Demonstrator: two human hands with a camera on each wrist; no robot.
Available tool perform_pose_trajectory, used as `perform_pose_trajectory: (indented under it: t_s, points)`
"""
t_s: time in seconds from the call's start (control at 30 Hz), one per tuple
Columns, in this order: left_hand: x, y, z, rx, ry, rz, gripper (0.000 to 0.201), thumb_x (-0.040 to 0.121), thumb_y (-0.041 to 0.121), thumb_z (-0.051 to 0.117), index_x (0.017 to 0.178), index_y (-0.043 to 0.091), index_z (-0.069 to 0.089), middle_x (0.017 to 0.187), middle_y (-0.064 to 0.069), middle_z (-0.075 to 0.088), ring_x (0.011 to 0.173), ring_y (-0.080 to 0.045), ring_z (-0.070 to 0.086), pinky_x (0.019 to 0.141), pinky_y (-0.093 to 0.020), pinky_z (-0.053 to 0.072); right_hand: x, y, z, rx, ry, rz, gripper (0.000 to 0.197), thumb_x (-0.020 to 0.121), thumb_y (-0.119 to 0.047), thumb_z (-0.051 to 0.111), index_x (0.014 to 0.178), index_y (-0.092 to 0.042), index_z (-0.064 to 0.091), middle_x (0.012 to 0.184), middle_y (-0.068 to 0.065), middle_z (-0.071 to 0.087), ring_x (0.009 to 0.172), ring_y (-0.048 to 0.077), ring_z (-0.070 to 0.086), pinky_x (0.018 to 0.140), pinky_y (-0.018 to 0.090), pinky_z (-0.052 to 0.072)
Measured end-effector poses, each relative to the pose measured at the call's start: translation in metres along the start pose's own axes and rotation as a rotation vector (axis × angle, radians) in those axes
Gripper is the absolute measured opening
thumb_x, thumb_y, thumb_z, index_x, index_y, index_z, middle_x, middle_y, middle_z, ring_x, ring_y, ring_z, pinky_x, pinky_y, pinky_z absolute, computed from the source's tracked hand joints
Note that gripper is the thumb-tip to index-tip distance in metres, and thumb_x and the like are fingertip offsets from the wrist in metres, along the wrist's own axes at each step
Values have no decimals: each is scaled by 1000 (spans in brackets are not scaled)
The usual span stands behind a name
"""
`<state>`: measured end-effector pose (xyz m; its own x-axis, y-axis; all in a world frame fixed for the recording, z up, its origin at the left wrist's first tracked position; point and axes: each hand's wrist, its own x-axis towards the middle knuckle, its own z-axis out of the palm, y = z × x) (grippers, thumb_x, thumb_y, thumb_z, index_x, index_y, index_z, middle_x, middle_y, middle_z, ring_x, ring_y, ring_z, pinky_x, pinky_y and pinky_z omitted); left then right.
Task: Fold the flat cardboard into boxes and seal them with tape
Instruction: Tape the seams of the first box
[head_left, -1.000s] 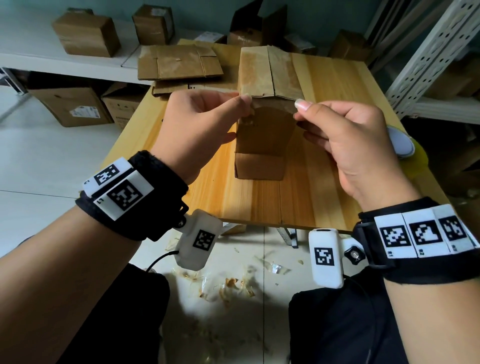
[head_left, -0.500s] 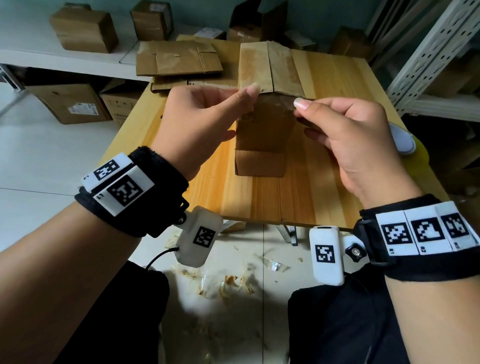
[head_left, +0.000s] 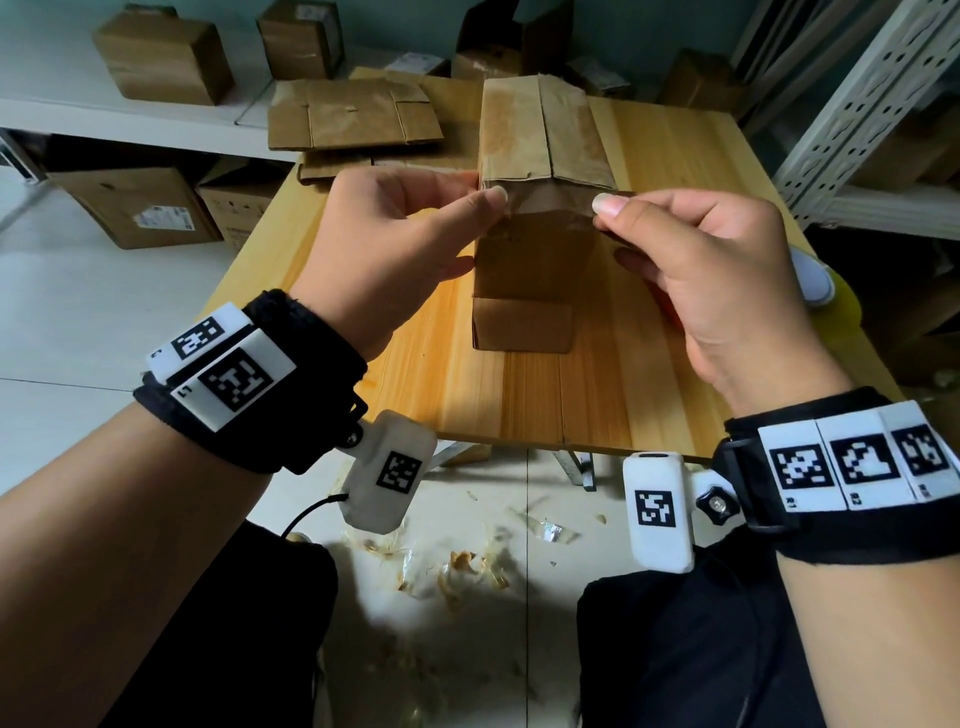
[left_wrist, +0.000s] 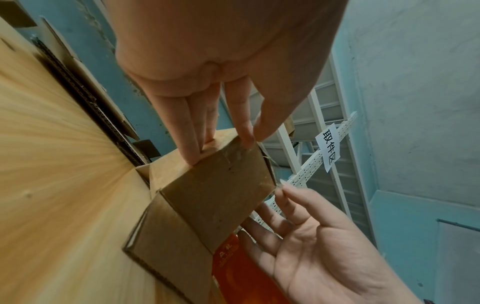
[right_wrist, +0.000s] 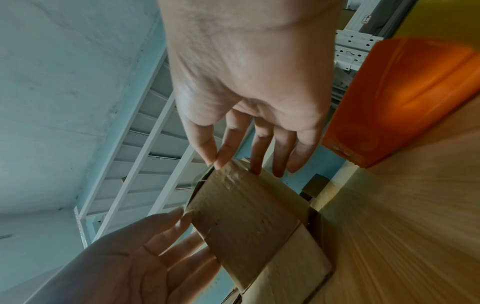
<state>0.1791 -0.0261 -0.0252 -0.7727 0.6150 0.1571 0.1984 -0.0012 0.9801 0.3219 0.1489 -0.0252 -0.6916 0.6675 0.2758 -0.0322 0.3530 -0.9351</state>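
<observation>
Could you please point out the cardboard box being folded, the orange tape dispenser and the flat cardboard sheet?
cardboard box (head_left: 524, 260), head view, front wall.
orange tape dispenser (right_wrist: 405, 98), right wrist view, side face.
flat cardboard sheet (head_left: 353, 114), head view, middle panel.

Head looks down; wrists close, sharing box.

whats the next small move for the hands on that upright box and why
Probably press the pinched front edge down flat. The left hand and right hand each pinch a top corner of the upright brown cardboard box, whose two top flaps already meet, apparently untaped.
</observation>
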Motion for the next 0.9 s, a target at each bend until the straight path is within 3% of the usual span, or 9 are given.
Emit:
perform_pose_trajectory:
  t_s: [0.33, 0.7, 0.8, 0.9]
  points:
    - [0, -6, 3, 6, 13, 48, 19, 97, 26, 75, 107, 12, 80, 113, 1, 79, 104, -17, 75, 81, -42, 66, 0, 3, 1, 17, 14, -8, 13, 93, -27, 80, 103, -19, 83, 102, -3, 82, 108, 11, 74, 103, 44, 58]
    - [4, -15, 4, -30, 30, 123, 25, 98, 24, 74, 117, 8, 77, 114, -6, 78, 103, -17, 77, 82, -36, 65, 4, 12, 2, 56, 40, -50, 17, 92, -30, 81, 106, -20, 83, 106, -1, 81, 112, 15, 74, 102, 50, 58]
    - [3, -15, 6, -50, 47, 143, 26, 98, 23, 74, 118, 7, 77, 108, -6, 79, 100, -16, 77, 76, -34, 65, 6, 15, 3, 95, 54, -59, 21, 90, -33, 82, 107, -21, 83, 109, 1, 81, 114, 17, 73, 102, 51, 58]
    - [3, -17, 8, -56, 60, 147, 26, 99, 26, 74, 118, 9, 78, 101, -3, 79, 96, -16, 77, 74, -40, 66, 6, 16, 4, 125, 55, -50, 24, 91, -33, 82, 111, -19, 82, 111, 0, 81, 116, 16, 73, 102, 51, 58]
